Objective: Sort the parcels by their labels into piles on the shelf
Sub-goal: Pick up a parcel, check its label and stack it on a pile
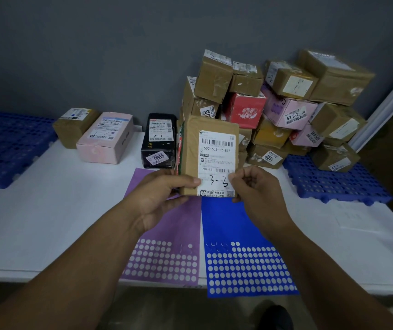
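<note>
A brown taped parcel (191, 148) with a white label marked "3-3" is held upright above the white shelf (55, 206). My left hand (159, 194) grips its lower left edge, thumb across the front. My right hand (257, 186) pinches the lower right corner of its label. Three parcels stand in a row at the back left: a brown box (74, 127), a pink box (106, 139) and a black box (158, 140) marked "2-1". A tall heap of unsorted parcels (285, 110) rises at the back right.
A purple sticker sheet (167, 234) and a blue sticker sheet (238, 246) lie on the shelf under my hands. Blue perforated pallets sit at the far left (7, 144) and under the heap at right (333, 182). A grey wall stands behind.
</note>
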